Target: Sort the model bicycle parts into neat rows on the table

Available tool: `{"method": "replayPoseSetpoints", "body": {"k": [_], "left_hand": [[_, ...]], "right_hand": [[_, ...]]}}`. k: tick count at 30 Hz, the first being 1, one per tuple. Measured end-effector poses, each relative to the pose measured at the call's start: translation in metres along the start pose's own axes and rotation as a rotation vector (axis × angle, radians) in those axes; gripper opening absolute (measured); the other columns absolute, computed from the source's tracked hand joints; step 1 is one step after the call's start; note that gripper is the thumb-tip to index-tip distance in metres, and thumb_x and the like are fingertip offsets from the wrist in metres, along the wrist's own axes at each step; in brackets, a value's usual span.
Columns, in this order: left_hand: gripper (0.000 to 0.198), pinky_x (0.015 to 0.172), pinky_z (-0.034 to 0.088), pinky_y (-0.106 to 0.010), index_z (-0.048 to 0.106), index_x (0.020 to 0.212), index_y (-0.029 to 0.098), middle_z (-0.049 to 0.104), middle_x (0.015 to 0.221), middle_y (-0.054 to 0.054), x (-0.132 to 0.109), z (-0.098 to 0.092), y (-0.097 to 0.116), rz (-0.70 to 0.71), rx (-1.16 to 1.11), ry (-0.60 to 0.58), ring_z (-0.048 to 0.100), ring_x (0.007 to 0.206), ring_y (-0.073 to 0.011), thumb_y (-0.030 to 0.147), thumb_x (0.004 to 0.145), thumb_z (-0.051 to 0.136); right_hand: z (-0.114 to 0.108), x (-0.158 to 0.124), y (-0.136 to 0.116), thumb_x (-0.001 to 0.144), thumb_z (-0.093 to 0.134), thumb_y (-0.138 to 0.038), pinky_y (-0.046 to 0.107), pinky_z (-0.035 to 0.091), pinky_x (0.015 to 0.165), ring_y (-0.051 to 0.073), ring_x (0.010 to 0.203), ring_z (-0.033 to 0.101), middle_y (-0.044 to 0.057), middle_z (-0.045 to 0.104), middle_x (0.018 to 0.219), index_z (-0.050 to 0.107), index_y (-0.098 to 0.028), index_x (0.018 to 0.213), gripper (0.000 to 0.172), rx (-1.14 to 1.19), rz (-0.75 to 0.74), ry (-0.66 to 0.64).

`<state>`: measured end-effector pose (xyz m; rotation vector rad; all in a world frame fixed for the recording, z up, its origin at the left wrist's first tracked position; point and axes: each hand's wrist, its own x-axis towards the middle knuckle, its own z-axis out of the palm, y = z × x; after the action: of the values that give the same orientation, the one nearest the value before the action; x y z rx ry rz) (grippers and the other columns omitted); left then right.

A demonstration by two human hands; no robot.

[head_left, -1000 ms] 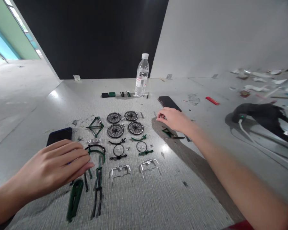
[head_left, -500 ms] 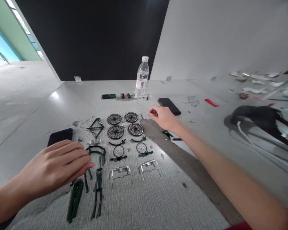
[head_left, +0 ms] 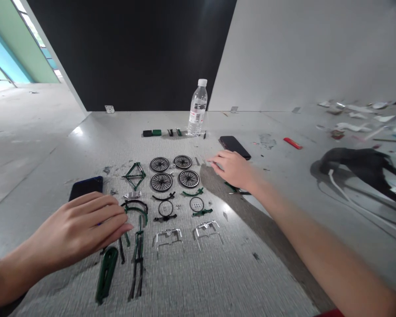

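My left hand (head_left: pixel 86 224) is over the left side of the table, fingers together and stretched out, beside the green and black curved parts (head_left: pixel 136 203) and partly over a blue-edged phone (head_left: pixel 86 187). My right hand (head_left: pixel 229 166) is right of the spoked wheels (head_left: pixel 188 178), near a small grey strip (head_left: pixel 197 161); its thumb and index finger are nearly together, and anything between them is too small to make out. A green diamond-shaped frame (head_left: pixel 135 176) lies left of the wheels. Nearer are a long green part (head_left: pixel 106 274), a fork-like part (head_left: pixel 138 259) and clear brackets (head_left: pixel 169 233).
A water bottle (head_left: pixel 198 108) stands at the back by the upright panels (head_left: pixel 128 53). A dark phone (head_left: pixel 236 146) and a red object (head_left: pixel 292 143) lie to its right. At far right are a black item (head_left: pixel 353 160), white cable and scraps.
My right hand has shifted slightly right and down, and its fingers have loosened from a curled pinch. My left hand keeps its pose. The whole view has shifted slightly.
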<state>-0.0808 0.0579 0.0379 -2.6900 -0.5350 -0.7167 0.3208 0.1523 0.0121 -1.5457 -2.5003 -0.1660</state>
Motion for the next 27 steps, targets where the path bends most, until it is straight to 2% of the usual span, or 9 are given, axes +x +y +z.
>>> {"method": "replayPoseSetpoints", "body": {"k": [9, 16, 22, 27], "left_hand": [[0.008, 0.077, 0.052, -0.034, 0.068, 0.091, 0.017, 0.072, 0.085, -0.001, -0.001, 0.0, 0.0, 0.02, 0.005, -0.007, 0.066, 0.081, -0.0174, 0.021, 0.097, 0.064], [0.008, 0.076, 0.051, -0.034, 0.068, 0.091, 0.017, 0.072, 0.085, -0.001, -0.001, -0.001, 0.0, 0.013, 0.005, -0.01, 0.066, 0.08, -0.0169, 0.021, 0.097, 0.064], [0.01, 0.074, 0.05, -0.036, 0.067, 0.092, 0.016, 0.072, 0.085, -0.002, -0.002, 0.0, 0.0, 0.031, 0.011, -0.022, 0.066, 0.08, -0.0187, 0.021, 0.099, 0.062], [0.01, 0.072, 0.05, -0.036, 0.066, 0.092, 0.016, 0.071, 0.084, -0.002, -0.001, -0.001, 0.0, 0.034, 0.008, -0.019, 0.065, 0.08, -0.0187, 0.02, 0.1, 0.061]], "right_hand": [[0.006, 0.002, -0.003, 0.1, 0.035, -0.028, 0.047, 0.046, 0.09, 0.027, 0.092, 0.064, 0.013, 0.07, 0.111, 0.075, -0.026, 0.127, 0.048, -0.022, 0.004, -0.073], [0.011, 0.002, -0.003, 0.1, 0.036, -0.027, 0.048, 0.044, 0.095, 0.03, 0.104, 0.063, 0.013, 0.069, 0.118, 0.073, -0.026, 0.13, 0.047, -0.022, 0.014, -0.045], [0.011, 0.003, -0.005, 0.1, 0.037, -0.023, 0.044, 0.045, 0.09, 0.025, 0.093, 0.064, 0.013, 0.069, 0.112, 0.072, -0.024, 0.132, 0.047, -0.06, 0.01, -0.076], [0.014, 0.006, -0.008, 0.1, 0.035, -0.021, 0.042, 0.045, 0.085, 0.025, 0.091, 0.063, 0.014, 0.069, 0.112, 0.071, -0.023, 0.134, 0.049, -0.083, -0.009, -0.067]]}}
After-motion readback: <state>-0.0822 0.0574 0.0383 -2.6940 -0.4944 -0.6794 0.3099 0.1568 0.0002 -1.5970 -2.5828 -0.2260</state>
